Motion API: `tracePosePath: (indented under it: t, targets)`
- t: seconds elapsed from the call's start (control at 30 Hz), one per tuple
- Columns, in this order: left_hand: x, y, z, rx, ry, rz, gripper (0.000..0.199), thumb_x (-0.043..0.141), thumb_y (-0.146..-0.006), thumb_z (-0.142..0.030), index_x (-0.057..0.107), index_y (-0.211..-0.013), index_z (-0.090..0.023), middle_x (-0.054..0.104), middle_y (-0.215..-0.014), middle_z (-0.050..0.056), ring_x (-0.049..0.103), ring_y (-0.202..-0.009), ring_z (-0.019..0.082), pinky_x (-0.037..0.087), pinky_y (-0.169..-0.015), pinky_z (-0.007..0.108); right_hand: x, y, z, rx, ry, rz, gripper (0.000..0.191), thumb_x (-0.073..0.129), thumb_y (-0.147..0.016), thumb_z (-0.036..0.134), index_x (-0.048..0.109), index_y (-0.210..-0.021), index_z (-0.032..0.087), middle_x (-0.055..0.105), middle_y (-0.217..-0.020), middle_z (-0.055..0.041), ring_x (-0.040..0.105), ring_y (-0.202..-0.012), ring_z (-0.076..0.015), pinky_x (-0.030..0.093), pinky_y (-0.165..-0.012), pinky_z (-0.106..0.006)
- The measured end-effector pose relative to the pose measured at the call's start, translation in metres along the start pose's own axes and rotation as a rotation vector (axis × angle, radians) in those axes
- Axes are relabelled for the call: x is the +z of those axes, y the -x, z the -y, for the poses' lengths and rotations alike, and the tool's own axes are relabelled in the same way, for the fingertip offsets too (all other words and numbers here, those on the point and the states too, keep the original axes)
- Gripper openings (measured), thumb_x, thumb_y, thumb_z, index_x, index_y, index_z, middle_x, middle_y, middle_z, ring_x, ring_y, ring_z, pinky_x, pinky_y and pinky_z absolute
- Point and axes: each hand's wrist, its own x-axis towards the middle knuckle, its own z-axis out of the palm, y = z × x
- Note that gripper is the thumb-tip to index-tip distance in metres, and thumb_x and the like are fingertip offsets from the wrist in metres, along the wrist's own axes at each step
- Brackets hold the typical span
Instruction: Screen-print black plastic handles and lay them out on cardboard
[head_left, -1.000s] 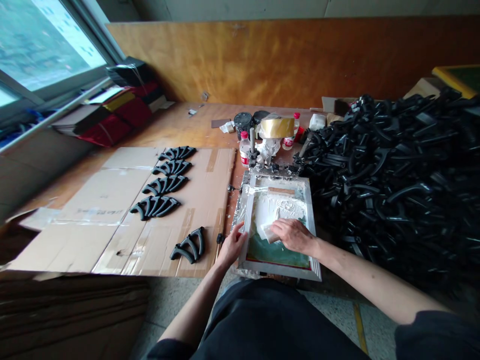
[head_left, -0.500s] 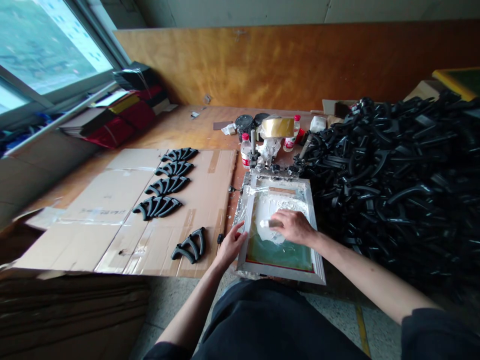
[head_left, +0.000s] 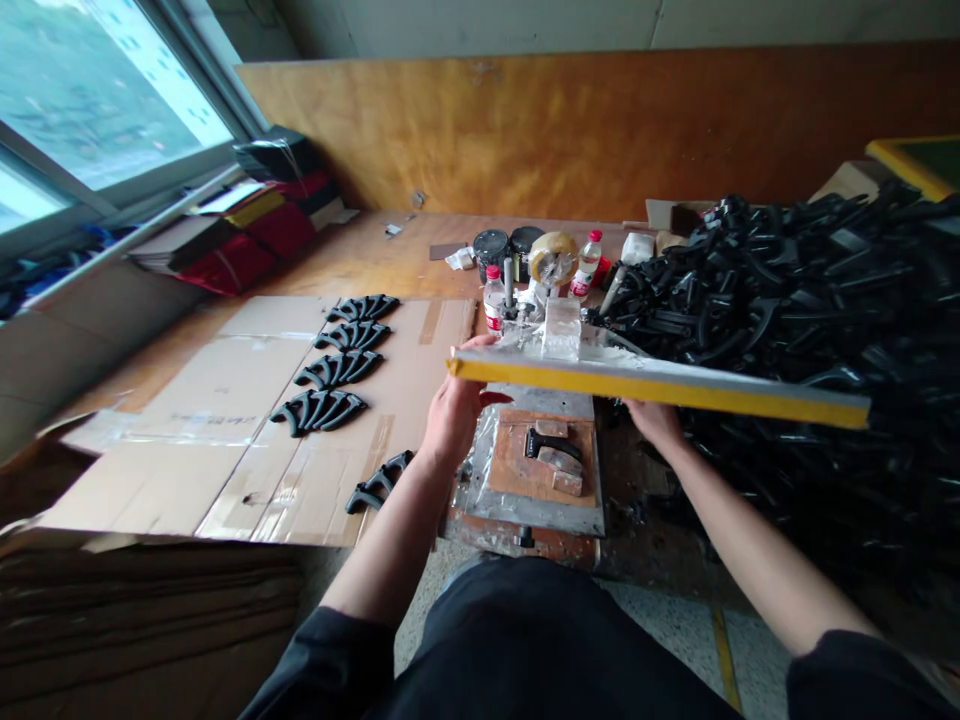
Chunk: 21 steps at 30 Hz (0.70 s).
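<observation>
The framed screen (head_left: 660,385) is tilted up over its base, its yellow-taped front edge facing me. My left hand (head_left: 456,405) grips the frame's left end, thumb stretched beneath it. Under the frame's middle is my right hand (head_left: 651,418), mostly hidden, its fingers out of sight. A pale block (head_left: 562,328) stands on the raised screen near white paste. Below, a black curved part (head_left: 553,443) lies in a fixture of small blocks on the brown board (head_left: 514,470), which sits on a metal plate (head_left: 499,505).
On the left, cardboard (head_left: 247,400) carries several rows of black parts (head_left: 319,412) and a separate group (head_left: 375,485). A large heap of black parts (head_left: 780,300) fills the right. Bottles (head_left: 493,302), black tubs (head_left: 490,255) and a tape roll (head_left: 553,258) stand behind the frame.
The screen frame has swung up from lying flat, uncovering the board and black part. My left hand has risen to its edge; my right hand has left the pale block and moved under the frame.
</observation>
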Motion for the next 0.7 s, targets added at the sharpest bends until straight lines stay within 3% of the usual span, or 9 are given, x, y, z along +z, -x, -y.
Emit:
tracePosePath:
  t: [0.1, 0.17, 0.2, 0.3, 0.33, 0.43, 0.53, 0.63, 0.7]
  targets:
    - [0.010, -0.007, 0.002, 0.001, 0.005, -0.007, 0.056, 0.039, -0.091, -0.062, 0.054, -0.123, -0.018, 0.068, -0.098, 0.008, 0.064, -0.093, 0.019, 0.053, -0.069, 0.026, 0.044, 0.045, 0.023, -0.173, 0.144, 0.209, 0.030, 0.061, -0.085, 0.045, 0.065, -0.074, 0.018, 0.067, -0.080, -0.0074, 0.060, -0.077, -0.0202, 0.048, -0.071, -0.029]
    - [0.009, 0.005, 0.022, -0.064, 0.026, -0.066, 0.058, 0.042, -0.090, -0.063, 0.050, -0.127, -0.019, 0.068, -0.102, 0.009, 0.065, -0.091, 0.019, 0.053, -0.068, 0.026, 0.063, 0.061, 0.044, -0.245, 0.289, 0.310, 0.021, 0.065, -0.085, 0.036, 0.062, -0.079, 0.017, 0.067, -0.090, -0.0123, 0.060, -0.092, -0.0257, 0.047, -0.082, -0.035]
    - [0.006, 0.016, 0.037, -0.171, 0.029, -0.065, 0.060, 0.045, -0.088, -0.063, 0.049, -0.127, -0.018, 0.068, -0.105, 0.011, 0.066, -0.089, 0.020, 0.054, -0.066, 0.027, 0.067, 0.066, 0.056, -0.234, 0.340, 0.341, 0.016, 0.063, -0.087, 0.031, 0.061, -0.082, 0.016, 0.066, -0.091, -0.0134, 0.059, -0.093, -0.0268, 0.046, -0.082, -0.036]
    - [-0.002, 0.057, 0.088, -0.664, 0.024, 0.034, 0.062, 0.055, -0.082, -0.064, 0.053, -0.123, -0.017, 0.064, -0.120, 0.018, 0.067, -0.096, 0.027, 0.056, -0.067, 0.035, 0.067, 0.078, 0.091, -0.171, 0.368, 0.379, 0.011, 0.056, -0.091, 0.025, 0.058, -0.088, 0.015, 0.066, -0.088, -0.0129, 0.060, -0.090, -0.0263, 0.045, -0.080, -0.036]
    - [-0.006, 0.070, 0.102, -0.757, 0.045, 0.044, 0.061, 0.054, -0.083, -0.065, 0.055, -0.120, -0.017, 0.063, -0.124, 0.018, 0.066, -0.101, 0.029, 0.057, -0.071, 0.037, 0.065, 0.082, 0.103, -0.202, 0.337, 0.379, 0.010, 0.055, -0.092, 0.025, 0.057, -0.090, 0.016, 0.065, -0.089, -0.0127, 0.060, -0.092, -0.0262, 0.045, -0.081, -0.036]
    - [-0.023, 0.098, 0.126, -0.784, 0.122, -0.064, 0.050, 0.053, -0.085, -0.062, 0.059, -0.106, -0.017, 0.067, -0.117, 0.015, 0.066, -0.103, 0.027, 0.057, -0.077, 0.037, 0.054, 0.092, 0.123, -0.426, 0.125, 0.488, 0.007, 0.055, -0.092, 0.023, 0.057, -0.087, 0.018, 0.066, -0.092, -0.0084, 0.060, -0.094, -0.0222, 0.045, -0.083, -0.033]
    - [-0.066, 0.111, 0.125, -0.689, 0.062, -0.278, 0.041, 0.057, -0.085, -0.055, 0.057, -0.100, -0.017, 0.069, -0.110, 0.012, 0.070, -0.088, 0.022, 0.057, -0.067, 0.031, 0.033, 0.082, 0.101, -0.374, 0.029, 0.604, 0.005, 0.056, -0.090, 0.014, 0.059, -0.091, 0.019, 0.067, -0.094, -0.0049, 0.063, -0.088, -0.0164, 0.046, -0.077, -0.027]
    - [-0.135, 0.124, 0.117, -0.600, -0.132, -0.551, 0.042, 0.049, -0.090, -0.056, 0.055, -0.099, -0.015, 0.068, -0.113, 0.014, 0.071, -0.078, 0.018, 0.057, -0.062, 0.028, 0.012, 0.059, 0.039, -0.072, 0.392, 0.563, 0.025, 0.054, -0.085, 0.006, 0.059, -0.107, 0.016, 0.068, -0.097, -0.0133, 0.066, -0.086, -0.0212, 0.047, -0.074, -0.031]
    - [-0.182, 0.136, 0.117, -0.599, -0.242, -0.745, 0.041, 0.045, -0.091, -0.056, 0.052, -0.098, -0.015, 0.070, -0.106, 0.015, 0.070, -0.071, 0.018, 0.058, -0.063, 0.030, 0.006, 0.049, -0.007, 0.100, 0.649, 0.642, 0.034, 0.047, -0.085, 0.005, 0.058, -0.115, 0.015, 0.069, -0.092, -0.0175, 0.068, -0.080, -0.0254, 0.047, -0.068, -0.034]
